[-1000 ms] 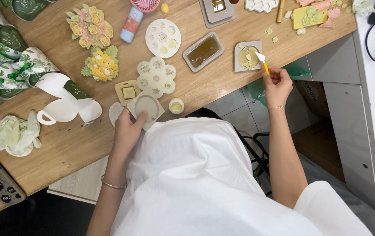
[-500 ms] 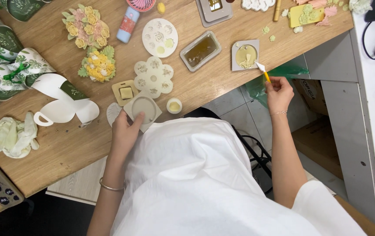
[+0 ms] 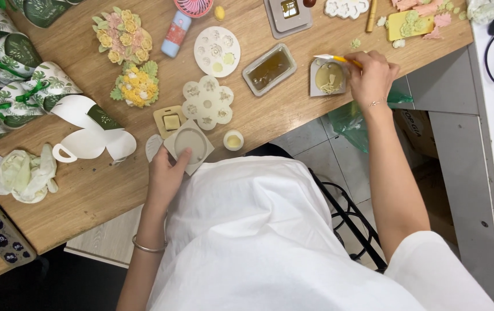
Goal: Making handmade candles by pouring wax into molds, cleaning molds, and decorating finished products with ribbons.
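Observation:
My left hand point(image 3: 166, 175) grips a square cream mould point(image 3: 189, 144) with a round hollow, near the wooden table's point(image 3: 86, 190) front edge. My right hand point(image 3: 372, 78) holds a small yellow-handled brush point(image 3: 334, 58) with its pale tip over a square dish point(image 3: 327, 78) of yellowish paste. A rectangular tray point(image 3: 270, 69) of amber liquid lies just left of that dish. A flower-shaped white mould point(image 3: 207, 102) and a small tan mould point(image 3: 170, 121) lie above my left hand. A tiny round pot point(image 3: 234, 140) stands to the right of the cream mould.
Two clay flower bouquets point(image 3: 123, 35) point(image 3: 135, 85) lie at centre left. Leaf-printed paper boxes with green ribbon point(image 3: 5, 86) fill the left edge. A round white mould point(image 3: 217, 50), a pink-and-blue tube point(image 3: 175, 34) and coloured clay pieces point(image 3: 411, 23) lie at the back.
My right hand has moved up from below the table edge to the square dish with the brush. My left hand stays on the cream mould.

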